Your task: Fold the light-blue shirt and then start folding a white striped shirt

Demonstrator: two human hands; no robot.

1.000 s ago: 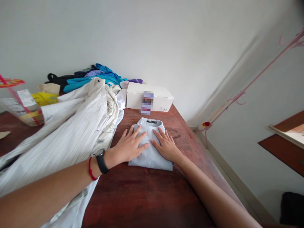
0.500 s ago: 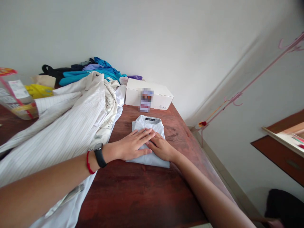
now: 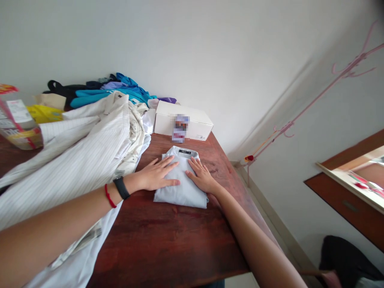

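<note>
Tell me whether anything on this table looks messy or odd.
Nothing looks spilled or damaged. The striped shirt lies rumpled beside the folded shirt under the left hand and right hand. A bit of cloth seems to poke out at the folded shirt's lower right edge, breaking its outline.

The near table [image 3: 168, 232] looks like glossy reddish wood. The folded shirt [image 3: 183, 188] is smooth, matt cloth. The far box [image 3: 195, 120] looks like matt cardboard.
</note>
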